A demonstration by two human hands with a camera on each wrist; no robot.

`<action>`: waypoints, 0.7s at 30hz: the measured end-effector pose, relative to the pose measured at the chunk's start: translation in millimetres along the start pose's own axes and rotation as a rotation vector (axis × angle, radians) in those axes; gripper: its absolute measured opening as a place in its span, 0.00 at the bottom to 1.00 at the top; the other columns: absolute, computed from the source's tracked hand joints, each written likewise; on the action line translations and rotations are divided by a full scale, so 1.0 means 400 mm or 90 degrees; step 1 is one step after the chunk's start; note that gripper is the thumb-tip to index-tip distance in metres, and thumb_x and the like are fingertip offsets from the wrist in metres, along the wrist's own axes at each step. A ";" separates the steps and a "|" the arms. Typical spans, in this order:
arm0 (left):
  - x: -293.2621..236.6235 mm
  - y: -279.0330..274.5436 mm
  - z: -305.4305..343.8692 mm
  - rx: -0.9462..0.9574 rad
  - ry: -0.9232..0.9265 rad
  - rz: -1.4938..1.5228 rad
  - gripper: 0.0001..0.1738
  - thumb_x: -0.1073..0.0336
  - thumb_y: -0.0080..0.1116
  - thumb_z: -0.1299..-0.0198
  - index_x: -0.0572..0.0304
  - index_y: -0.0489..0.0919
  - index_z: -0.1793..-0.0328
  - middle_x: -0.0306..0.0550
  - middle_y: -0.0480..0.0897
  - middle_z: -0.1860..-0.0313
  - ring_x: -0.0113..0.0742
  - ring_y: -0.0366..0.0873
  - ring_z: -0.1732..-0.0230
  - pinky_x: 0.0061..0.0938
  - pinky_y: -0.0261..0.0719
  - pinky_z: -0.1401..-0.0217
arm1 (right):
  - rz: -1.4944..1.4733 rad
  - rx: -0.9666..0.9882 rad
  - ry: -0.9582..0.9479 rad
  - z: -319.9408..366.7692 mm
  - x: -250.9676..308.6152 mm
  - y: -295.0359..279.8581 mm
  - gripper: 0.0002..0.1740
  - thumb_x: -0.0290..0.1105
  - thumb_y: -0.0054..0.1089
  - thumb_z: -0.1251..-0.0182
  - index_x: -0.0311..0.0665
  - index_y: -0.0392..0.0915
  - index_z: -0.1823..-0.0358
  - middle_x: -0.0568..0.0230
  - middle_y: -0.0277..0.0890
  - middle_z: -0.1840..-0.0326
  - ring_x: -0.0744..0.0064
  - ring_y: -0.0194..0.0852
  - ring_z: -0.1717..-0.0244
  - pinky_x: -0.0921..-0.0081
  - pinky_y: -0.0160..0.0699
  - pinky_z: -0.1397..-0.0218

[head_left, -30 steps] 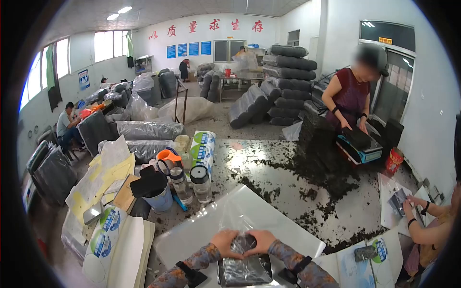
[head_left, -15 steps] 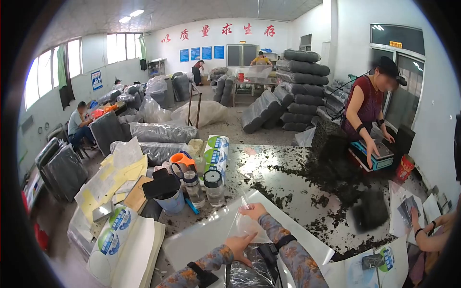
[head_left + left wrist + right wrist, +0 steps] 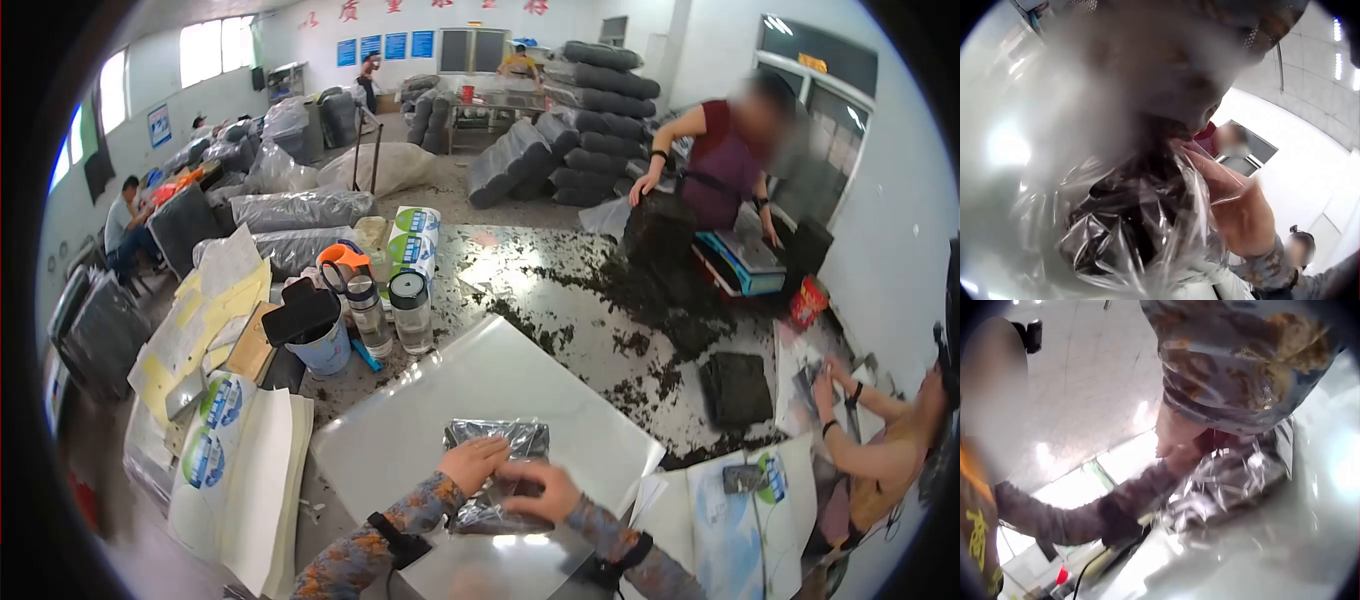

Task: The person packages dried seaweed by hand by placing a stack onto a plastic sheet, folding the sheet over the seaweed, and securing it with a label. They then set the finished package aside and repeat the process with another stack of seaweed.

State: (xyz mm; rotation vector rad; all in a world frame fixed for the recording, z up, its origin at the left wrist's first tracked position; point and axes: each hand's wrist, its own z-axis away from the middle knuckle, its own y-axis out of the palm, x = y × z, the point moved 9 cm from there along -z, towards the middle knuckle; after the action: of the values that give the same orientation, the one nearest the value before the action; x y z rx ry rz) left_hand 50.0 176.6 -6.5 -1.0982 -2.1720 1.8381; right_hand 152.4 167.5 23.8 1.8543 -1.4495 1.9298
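Observation:
A dark, flat package in a shiny clear plastic bag lies on a smooth pale sheet in front of me. My left hand rests on the bag with its fingers straight and together. Close beside it, my blurred right hand reaches over the bag, thumb and fingers bent loosely apart. Crinkled film covers the dark contents in the left wrist view, where my right hand is at the film's edge. The right wrist view shows the package beneath my sleeve.
Dark crumbs litter the table's far side, with a dark block at right. Bottles, a bucket and papers stand at left. One person stands by a scale; another works at right.
My right hand has come back from stretching the bag's loose end forward, and both hands are now over the package. A dark block has landed on the table. The person opposite has reached toward the dark stack.

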 end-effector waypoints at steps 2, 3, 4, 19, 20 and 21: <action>-0.021 -0.019 -0.003 0.035 -0.049 0.060 0.33 0.72 0.58 0.50 0.63 0.71 0.33 0.55 0.72 0.34 0.50 0.67 0.30 0.40 0.63 0.27 | 0.173 -0.154 0.025 -0.048 0.006 -0.062 0.25 0.42 0.72 0.47 0.39 0.77 0.50 0.56 0.77 0.54 0.53 0.74 0.48 0.64 0.74 0.43; -0.052 -0.031 0.019 -0.002 -0.065 0.091 0.34 0.71 0.58 0.51 0.65 0.70 0.34 0.57 0.72 0.34 0.51 0.66 0.30 0.42 0.62 0.26 | 0.226 -0.224 0.012 -0.062 -0.034 -0.057 0.23 0.43 0.72 0.48 0.40 0.77 0.54 0.59 0.76 0.58 0.54 0.74 0.52 0.64 0.75 0.47; -0.078 -0.040 0.041 -0.045 -0.079 0.119 0.35 0.71 0.57 0.53 0.67 0.70 0.34 0.58 0.71 0.34 0.53 0.64 0.29 0.43 0.61 0.26 | 0.251 -0.214 0.031 -0.069 -0.067 -0.039 0.22 0.43 0.72 0.48 0.41 0.78 0.54 0.60 0.76 0.58 0.55 0.74 0.52 0.64 0.75 0.47; -0.178 -0.011 0.091 -0.007 -0.089 -0.067 0.36 0.68 0.49 0.52 0.78 0.66 0.34 0.64 0.65 0.30 0.61 0.56 0.26 0.49 0.52 0.23 | 0.846 -0.577 0.441 1.016 0.066 -0.237 0.17 0.29 0.63 0.47 0.38 0.82 0.53 0.55 0.81 0.53 0.52 0.79 0.50 0.60 0.78 0.48; -0.179 -0.012 0.093 -0.013 -0.088 -0.080 0.36 0.68 0.48 0.52 0.78 0.66 0.34 0.64 0.65 0.30 0.61 0.56 0.26 0.50 0.52 0.23 | 0.860 -0.564 0.462 1.025 0.067 -0.236 0.17 0.30 0.63 0.46 0.39 0.82 0.52 0.55 0.81 0.51 0.52 0.78 0.48 0.60 0.77 0.46; -0.183 -0.012 0.091 -0.016 -0.086 -0.078 0.36 0.68 0.47 0.52 0.78 0.66 0.34 0.64 0.65 0.30 0.62 0.56 0.26 0.50 0.52 0.23 | 0.868 -0.550 0.480 1.026 0.060 -0.232 0.17 0.30 0.62 0.45 0.40 0.82 0.52 0.55 0.81 0.50 0.51 0.78 0.46 0.60 0.76 0.44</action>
State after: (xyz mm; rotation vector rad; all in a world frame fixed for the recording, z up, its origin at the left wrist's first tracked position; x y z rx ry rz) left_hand 83.7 105.0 15.1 -0.8459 -2.2846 1.8880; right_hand 503.0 -66.1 14.5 -0.3898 -2.7079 1.3743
